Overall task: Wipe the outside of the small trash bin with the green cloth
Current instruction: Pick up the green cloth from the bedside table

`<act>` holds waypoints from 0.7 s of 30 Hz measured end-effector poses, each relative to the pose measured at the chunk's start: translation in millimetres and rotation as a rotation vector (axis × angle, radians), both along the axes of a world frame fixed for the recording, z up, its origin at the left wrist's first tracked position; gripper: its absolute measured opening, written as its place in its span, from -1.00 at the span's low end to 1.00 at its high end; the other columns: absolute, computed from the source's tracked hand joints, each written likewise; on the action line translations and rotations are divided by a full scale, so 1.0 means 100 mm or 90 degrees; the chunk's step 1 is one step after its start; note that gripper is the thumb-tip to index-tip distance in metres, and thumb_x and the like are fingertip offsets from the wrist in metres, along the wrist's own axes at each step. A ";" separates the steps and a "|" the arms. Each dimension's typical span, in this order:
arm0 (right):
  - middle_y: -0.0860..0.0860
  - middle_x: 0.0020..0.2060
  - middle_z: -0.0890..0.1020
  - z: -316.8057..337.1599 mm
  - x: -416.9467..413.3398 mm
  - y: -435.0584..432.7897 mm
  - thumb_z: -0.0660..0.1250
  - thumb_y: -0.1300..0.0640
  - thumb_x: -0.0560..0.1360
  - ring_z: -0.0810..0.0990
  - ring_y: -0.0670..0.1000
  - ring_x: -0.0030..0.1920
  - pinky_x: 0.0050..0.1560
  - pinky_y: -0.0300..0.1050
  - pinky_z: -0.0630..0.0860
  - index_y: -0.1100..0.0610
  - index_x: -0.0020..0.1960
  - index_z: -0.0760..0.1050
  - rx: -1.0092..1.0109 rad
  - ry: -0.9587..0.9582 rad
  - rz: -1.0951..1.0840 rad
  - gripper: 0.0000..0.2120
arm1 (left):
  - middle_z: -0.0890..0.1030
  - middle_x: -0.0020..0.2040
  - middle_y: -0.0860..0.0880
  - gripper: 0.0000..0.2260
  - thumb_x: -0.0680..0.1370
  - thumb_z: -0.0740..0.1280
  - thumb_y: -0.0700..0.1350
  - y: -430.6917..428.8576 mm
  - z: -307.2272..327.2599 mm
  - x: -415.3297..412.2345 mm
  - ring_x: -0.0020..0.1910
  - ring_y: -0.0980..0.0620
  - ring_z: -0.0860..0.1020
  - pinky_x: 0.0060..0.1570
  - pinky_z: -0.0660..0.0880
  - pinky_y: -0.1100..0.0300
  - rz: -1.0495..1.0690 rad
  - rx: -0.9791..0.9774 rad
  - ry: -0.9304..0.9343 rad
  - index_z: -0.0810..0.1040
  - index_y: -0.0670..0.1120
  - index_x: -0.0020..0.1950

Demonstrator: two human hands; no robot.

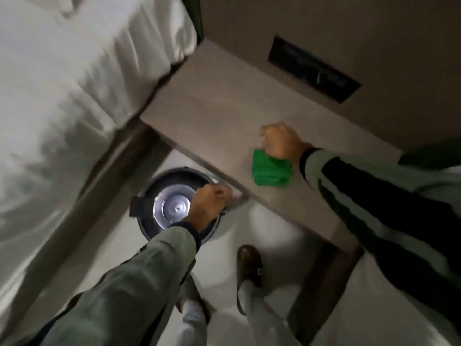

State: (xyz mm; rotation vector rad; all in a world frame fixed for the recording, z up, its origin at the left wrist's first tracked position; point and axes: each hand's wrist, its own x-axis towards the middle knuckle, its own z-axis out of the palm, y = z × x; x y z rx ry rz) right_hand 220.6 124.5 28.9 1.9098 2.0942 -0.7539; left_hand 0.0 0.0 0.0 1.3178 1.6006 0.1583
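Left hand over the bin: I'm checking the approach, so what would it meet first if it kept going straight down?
Most likely the rim of the small round black trash bin. The left hand hovers above its right edge; whether the fingers already touch is unclear, as depth is hard to judge.

No legible text, labels, brands or numbers anywhere. Dark wall panel (313, 68) above the bedside table (219, 108) carries faint pale marks, too blurred to read.

Bedroom, white-sheeted bed (62, 96), bedside table (224, 108), wall switch panel (314, 68)
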 end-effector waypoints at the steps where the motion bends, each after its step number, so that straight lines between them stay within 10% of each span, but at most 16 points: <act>1: 0.24 0.23 0.56 -0.20 0.03 0.03 0.30 0.11 0.50 0.48 0.26 0.28 0.27 0.13 0.45 0.23 0.21 0.48 -0.038 -0.016 0.018 -0.68 | 0.70 -0.17 -0.14 -0.88 0.50 0.40 -0.04 -0.04 -0.20 0.07 -0.11 -0.10 0.67 -0.14 0.53 0.15 0.065 -0.043 -0.049 0.67 -0.05 -0.18; 7: 0.20 0.24 0.53 -0.53 0.19 -0.02 0.48 -0.20 0.27 0.42 0.26 0.32 0.30 0.11 0.34 0.12 0.22 0.51 -0.134 -0.105 0.038 -0.36 | 0.71 -0.04 -0.03 -0.65 0.34 0.45 0.26 -0.22 -0.42 0.31 -0.09 0.03 0.66 -0.13 0.60 0.15 0.247 -0.225 -0.272 0.65 0.06 -0.02; 11: -0.01 -0.33 0.60 -0.38 0.10 -0.26 0.54 -0.06 0.13 0.61 0.08 -0.20 -0.29 -0.21 0.45 0.09 -0.27 0.55 -0.256 0.114 -0.065 -0.69 | 0.56 0.18 0.03 -0.37 0.39 0.52 0.10 -0.25 -0.27 0.38 0.15 0.07 0.54 0.08 0.48 0.11 0.326 -0.234 -0.283 0.40 -0.01 0.40; 13: -0.02 -0.33 0.68 -0.33 0.03 -0.47 0.55 -0.01 0.13 0.68 0.07 -0.24 -0.24 -0.16 0.58 0.12 -0.19 0.61 -0.360 0.273 -0.157 -0.68 | 0.51 0.30 0.02 -0.25 0.37 0.55 -0.01 -0.25 -0.25 0.27 0.29 0.04 0.49 0.18 0.43 0.14 0.341 -0.238 -0.306 0.28 -0.01 0.48; 17: 0.16 -0.02 0.74 -0.44 -0.15 -0.97 0.57 0.08 0.25 0.73 0.18 -0.02 0.06 0.08 0.65 0.18 0.07 0.65 -0.504 0.501 -0.366 -0.58 | 0.71 0.13 -0.07 -0.65 0.39 0.51 -0.10 -0.35 -0.34 -0.11 0.17 -0.05 0.64 0.16 0.55 0.15 0.293 -0.334 -0.444 0.64 -0.07 0.17; 21: 0.17 0.27 0.57 -0.61 -0.61 -1.59 0.48 -0.04 0.42 0.56 0.14 0.25 0.30 0.08 0.50 0.20 0.32 0.47 -0.262 0.340 -0.439 -0.44 | 0.69 -0.20 -0.15 -0.93 0.43 0.48 -0.29 -0.56 -0.42 -0.17 -0.13 -0.16 0.64 -0.08 0.62 0.05 0.376 -0.251 -0.259 0.64 -0.16 -0.21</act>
